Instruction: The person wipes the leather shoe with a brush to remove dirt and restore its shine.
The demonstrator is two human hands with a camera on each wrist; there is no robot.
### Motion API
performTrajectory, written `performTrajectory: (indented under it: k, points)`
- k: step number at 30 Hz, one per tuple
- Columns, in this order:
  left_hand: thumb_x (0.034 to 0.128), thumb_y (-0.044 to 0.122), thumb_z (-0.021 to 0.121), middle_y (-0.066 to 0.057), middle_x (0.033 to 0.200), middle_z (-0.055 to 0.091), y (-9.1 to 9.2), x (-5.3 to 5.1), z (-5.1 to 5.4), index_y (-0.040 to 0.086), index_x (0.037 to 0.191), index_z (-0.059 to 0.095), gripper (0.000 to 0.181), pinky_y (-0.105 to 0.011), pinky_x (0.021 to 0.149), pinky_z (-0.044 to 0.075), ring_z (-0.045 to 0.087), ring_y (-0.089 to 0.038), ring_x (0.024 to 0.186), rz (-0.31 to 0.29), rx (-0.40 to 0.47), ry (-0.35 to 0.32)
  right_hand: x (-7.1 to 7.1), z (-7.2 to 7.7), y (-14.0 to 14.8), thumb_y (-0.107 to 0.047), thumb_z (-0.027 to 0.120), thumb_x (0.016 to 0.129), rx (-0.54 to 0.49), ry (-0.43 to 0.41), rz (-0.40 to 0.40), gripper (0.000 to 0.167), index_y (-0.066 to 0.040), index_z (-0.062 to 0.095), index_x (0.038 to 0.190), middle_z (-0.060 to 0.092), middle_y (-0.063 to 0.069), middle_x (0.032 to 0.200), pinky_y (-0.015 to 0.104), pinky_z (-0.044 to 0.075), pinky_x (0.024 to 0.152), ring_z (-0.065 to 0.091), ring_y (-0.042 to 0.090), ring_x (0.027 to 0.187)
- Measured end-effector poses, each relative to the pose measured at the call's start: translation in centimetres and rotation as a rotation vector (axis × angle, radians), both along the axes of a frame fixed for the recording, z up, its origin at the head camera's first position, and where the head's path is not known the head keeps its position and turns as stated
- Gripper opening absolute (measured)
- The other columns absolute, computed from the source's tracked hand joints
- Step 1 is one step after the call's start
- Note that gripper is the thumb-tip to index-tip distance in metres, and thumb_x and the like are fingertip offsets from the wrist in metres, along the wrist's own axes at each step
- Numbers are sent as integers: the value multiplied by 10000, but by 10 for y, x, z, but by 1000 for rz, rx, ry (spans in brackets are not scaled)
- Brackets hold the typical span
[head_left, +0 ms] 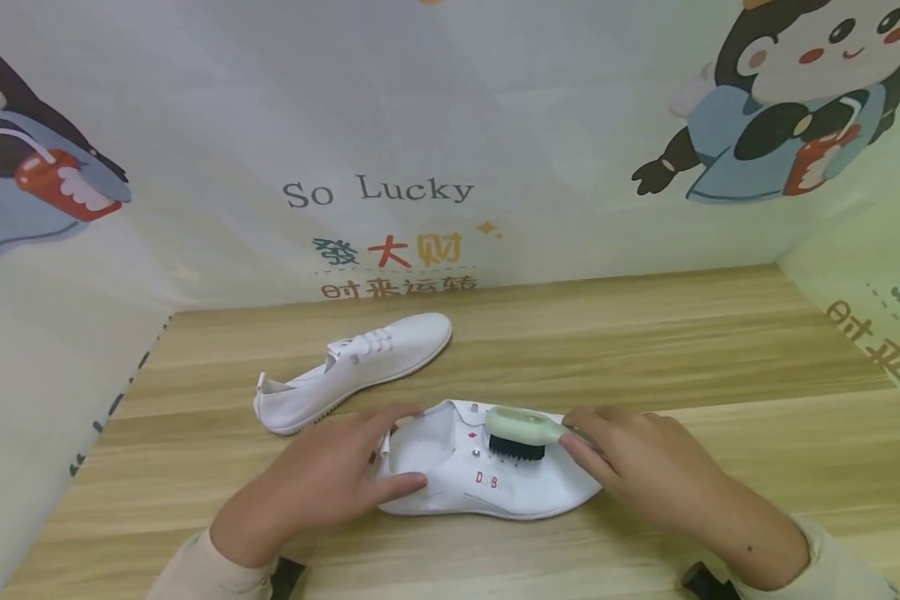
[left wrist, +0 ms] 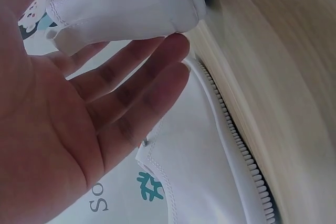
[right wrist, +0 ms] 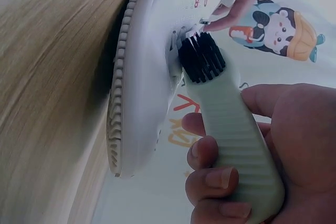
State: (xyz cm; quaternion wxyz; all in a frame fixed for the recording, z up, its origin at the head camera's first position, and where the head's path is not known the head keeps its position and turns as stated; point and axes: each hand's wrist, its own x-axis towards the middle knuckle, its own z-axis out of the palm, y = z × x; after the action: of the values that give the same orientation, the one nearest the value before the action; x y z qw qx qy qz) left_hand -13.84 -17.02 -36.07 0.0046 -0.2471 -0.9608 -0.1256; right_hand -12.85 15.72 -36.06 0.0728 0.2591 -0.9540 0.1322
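Note:
A white lace-less shoe (head_left: 525, 487) with red letters on its side lies on the wooden table, heel to the left. Around its heel is my left hand (head_left: 315, 475), thumb at the near side and fingers at the far side. Those fingers look relaxed in the left wrist view, and a gap shows between palm and heel. My right hand (head_left: 637, 458) grips the handle of a pale green shoe brush (right wrist: 233, 135). Its black bristles (right wrist: 202, 59) meet the upper near the eyelets.
Another white shoe (head_left: 360, 367), with laces, lies behind the first, toe pointing right. Printed cloth (head_left: 390, 125) with cartoon figures and lettering stands around the back and sides of the wooden table (head_left: 720, 350).

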Motion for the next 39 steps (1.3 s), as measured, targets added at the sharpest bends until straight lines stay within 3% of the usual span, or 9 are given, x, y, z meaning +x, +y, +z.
performTrajectory:
  k: [3, 10, 17, 24, 33, 39]
  points:
    - [755, 774, 517, 111, 1269, 581, -1, -1, 0, 311, 1369, 467, 770, -385, 876, 474, 563, -101, 1129, -4, 2, -10, -1, 0, 1, -381, 507, 974, -8, 5, 0, 264, -180, 664, 1044, 659, -60, 921, 343, 501, 620, 597, 90, 760]
    - [624, 595, 791, 91, 1254, 597, -4, -3, -3, 257, 1394, 446, 908, -326, 895, 468, 562, -70, 1103, -66, 20, -21, -1, 0, 1, -388, 507, 972, -6, -1, -4, 263, -187, 663, 1037, 649, -79, 897, 328, 488, 608, 577, 68, 739]
    - [607, 548, 822, 48, 1089, 676, -5, -4, -5, 230, 1389, 433, 929, -323, 794, 489, 620, -96, 942, -89, 1, -9, -1, 2, 1, -401, 506, 970, -3, -16, -5, 268, -194, 662, 1038, 649, -90, 907, 336, 491, 613, 580, 71, 753]
    - [604, 516, 839, 74, 1109, 663, -4, -6, -4, 246, 1321, 496, 840, -323, 818, 487, 605, -87, 972, -44, 2, -8, -4, 9, 6, -427, 493, 971, 13, -60, -16, 295, -204, 671, 1047, 652, -97, 967, 367, 515, 668, 607, 85, 823]
    - [620, 508, 833, 71, 1039, 676, -4, -7, -4, 233, 1244, 537, 743, -326, 757, 487, 610, -93, 905, -8, -17, -17, -3, 12, 12, -390, 505, 975, 26, -1, 15, 288, -191, 672, 1099, 663, -8, 1034, 414, 533, 710, 653, 190, 897]
    - [612, 515, 837, 97, 1004, 669, -7, -9, -2, 253, 1231, 549, 732, -315, 747, 476, 603, -81, 876, 48, -38, -68, -4, 13, 12, -380, 499, 980, 12, -34, 25, 312, -164, 661, 1137, 650, 24, 1035, 417, 532, 740, 643, 201, 900]
